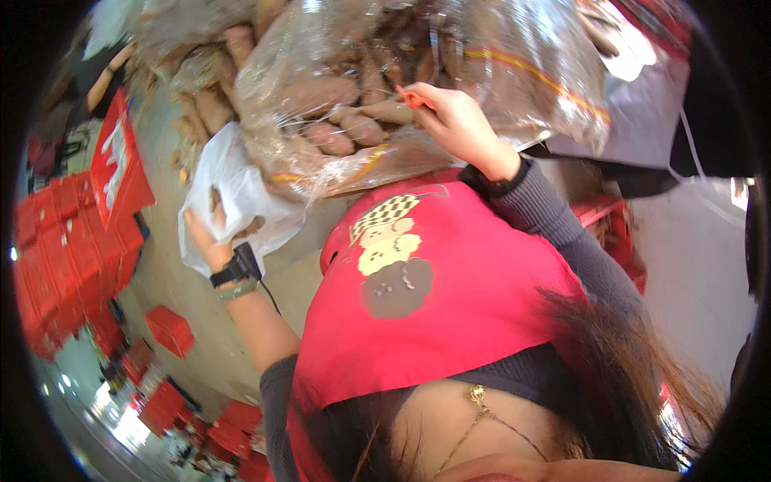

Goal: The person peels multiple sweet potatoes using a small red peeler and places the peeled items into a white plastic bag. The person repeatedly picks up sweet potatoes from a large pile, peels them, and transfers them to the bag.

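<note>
My left hand point(208, 238) grips a white plastic bag point(271, 223) by its side, with its fingers partly behind the film. Something brownish shows through an opening in the bag, too little to identify. In my right hand point(461, 123) a small red-orange item point(417, 97) is pinched between thumb and fingers; its kind is unclear. That hand is over the front edge of a large clear plastic liner point(355, 172) with a yellow and red stripe. Inside the liner lie several sweet potatoes point(328, 138), the nearest ones just left of my right hand.
More loose sweet potatoes point(211, 108) lie left of the liner. Red plastic crates point(78, 235) are stacked at the left, with a red tray point(120, 156) above. Another person's arm point(108, 75) shows at the upper left. A single red crate point(170, 331) sits on the floor.
</note>
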Tool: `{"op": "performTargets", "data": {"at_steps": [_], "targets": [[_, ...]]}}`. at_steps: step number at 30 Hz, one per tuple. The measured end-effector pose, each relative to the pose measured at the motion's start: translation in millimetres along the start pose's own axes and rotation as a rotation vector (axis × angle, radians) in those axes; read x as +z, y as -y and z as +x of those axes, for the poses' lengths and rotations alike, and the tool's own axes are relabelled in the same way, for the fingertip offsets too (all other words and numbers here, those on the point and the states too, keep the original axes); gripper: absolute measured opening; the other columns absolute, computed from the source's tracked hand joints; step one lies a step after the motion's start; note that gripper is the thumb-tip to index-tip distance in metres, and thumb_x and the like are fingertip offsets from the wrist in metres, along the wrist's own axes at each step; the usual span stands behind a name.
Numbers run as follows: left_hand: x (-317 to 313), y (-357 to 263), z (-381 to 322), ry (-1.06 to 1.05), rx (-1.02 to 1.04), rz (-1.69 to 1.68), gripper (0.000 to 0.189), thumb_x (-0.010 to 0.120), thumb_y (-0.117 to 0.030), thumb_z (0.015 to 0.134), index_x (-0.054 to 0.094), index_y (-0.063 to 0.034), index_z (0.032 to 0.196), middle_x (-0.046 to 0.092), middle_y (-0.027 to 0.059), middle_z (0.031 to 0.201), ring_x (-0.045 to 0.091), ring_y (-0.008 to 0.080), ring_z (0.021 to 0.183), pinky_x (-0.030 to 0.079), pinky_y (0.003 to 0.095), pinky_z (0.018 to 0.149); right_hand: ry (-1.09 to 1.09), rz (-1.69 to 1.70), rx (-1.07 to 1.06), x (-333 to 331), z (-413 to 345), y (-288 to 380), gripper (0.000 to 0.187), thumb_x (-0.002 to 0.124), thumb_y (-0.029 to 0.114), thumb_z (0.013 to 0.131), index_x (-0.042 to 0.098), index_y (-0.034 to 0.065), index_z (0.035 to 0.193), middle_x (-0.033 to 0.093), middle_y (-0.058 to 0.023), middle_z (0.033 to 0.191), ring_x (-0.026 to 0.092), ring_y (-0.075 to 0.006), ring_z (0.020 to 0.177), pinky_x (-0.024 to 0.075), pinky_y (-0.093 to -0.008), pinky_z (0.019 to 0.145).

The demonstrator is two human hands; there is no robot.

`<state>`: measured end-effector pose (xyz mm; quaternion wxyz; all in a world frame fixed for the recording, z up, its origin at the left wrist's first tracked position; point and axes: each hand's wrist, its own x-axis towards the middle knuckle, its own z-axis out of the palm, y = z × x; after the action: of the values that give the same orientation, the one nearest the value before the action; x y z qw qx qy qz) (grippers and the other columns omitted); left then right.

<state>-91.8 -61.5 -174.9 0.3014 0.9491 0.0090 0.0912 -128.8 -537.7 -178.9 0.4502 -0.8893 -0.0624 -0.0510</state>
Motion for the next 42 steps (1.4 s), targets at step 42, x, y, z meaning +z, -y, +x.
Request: {"op": "performTargets", "data": {"at_steps": [42], "targets": [[154,-214,51,0.313,0.612,-0.065,0.067,0.068,-0.022,0.089,0.043,0.0007,0.148,0.048,0.0254,0.147,0.047,0.0393,0.138,0.037,0.0431,0.116,-0.473,-0.092,-0.045,-30,53,5,0.017,0.066,0.025,0.09,0.064,0.0094,0.097,0.07,-0.0151,0.086,0.069,-0.0376,0.082,0.0543,-0.0471,0.07]]}}
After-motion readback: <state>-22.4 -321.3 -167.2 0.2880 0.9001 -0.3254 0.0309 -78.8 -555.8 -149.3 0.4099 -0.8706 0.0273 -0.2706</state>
